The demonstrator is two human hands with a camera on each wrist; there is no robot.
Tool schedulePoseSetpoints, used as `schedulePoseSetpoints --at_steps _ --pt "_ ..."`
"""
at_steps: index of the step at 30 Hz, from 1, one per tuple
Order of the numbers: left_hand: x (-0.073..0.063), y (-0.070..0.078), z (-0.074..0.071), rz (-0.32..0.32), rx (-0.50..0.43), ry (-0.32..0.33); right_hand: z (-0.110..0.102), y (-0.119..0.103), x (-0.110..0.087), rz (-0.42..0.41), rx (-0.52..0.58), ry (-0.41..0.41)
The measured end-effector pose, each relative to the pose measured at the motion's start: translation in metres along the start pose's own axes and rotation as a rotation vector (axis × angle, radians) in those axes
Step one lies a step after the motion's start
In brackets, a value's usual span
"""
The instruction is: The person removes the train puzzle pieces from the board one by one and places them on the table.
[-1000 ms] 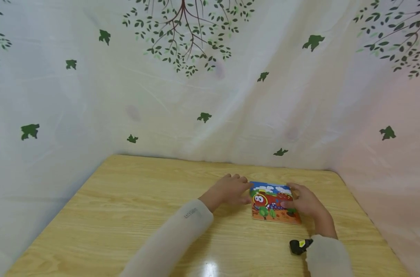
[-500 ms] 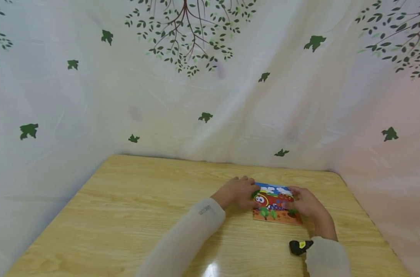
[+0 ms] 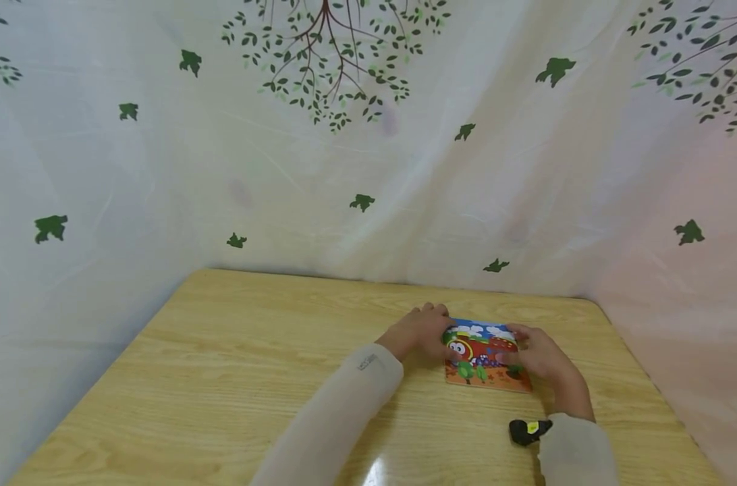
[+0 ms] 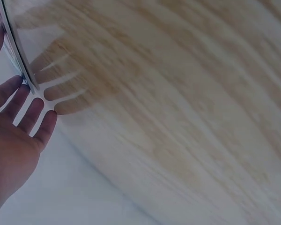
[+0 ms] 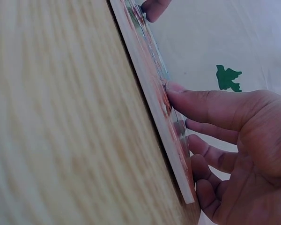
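Note:
A thin square picture board [image 3: 486,374], printed with a cartoon worm, clouds and small trees, lies on the wooden table. At its left edge is my left hand [image 3: 426,335], thumb over the printed face; in the left wrist view the fingers [image 4: 24,101] are spread and fairly straight, some tips at the board's edge. My right hand [image 3: 541,354] holds the opposite side. In the right wrist view its thumb [image 5: 201,105] presses on the glossy face while the other fingers curl by the pale side edge.
A small black object with a yellow mark [image 3: 526,430] is beside the right sleeve [image 3: 575,445]. The table [image 3: 253,351] runs back to a white curtain [image 3: 283,189] printed with green leaves and birds.
My left hand has moved right to the board, its thumb coming over the picture. My right hand stays at the right side, and the board has hardly shifted.

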State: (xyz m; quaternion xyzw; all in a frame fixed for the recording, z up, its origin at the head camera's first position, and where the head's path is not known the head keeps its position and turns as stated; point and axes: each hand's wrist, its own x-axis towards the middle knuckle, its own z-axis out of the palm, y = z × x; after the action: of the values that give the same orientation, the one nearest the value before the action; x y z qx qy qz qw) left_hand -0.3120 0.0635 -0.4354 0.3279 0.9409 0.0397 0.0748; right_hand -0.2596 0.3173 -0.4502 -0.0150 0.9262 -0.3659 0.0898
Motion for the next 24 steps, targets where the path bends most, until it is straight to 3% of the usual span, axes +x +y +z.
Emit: schedulePoseSetpoints --at_steps 19,24 --pt "0.0034 -0.0011 0.0008 -0.144 -0.192 0.040 0.0020 0.0021 -0.0005 0.022 0.016 -0.004" --pt "0.0063 0.0005 -0.0004 -0.145 -0.190 0.049 0.0001 0.0017 -0.0007 0.021 0.018 -0.011"
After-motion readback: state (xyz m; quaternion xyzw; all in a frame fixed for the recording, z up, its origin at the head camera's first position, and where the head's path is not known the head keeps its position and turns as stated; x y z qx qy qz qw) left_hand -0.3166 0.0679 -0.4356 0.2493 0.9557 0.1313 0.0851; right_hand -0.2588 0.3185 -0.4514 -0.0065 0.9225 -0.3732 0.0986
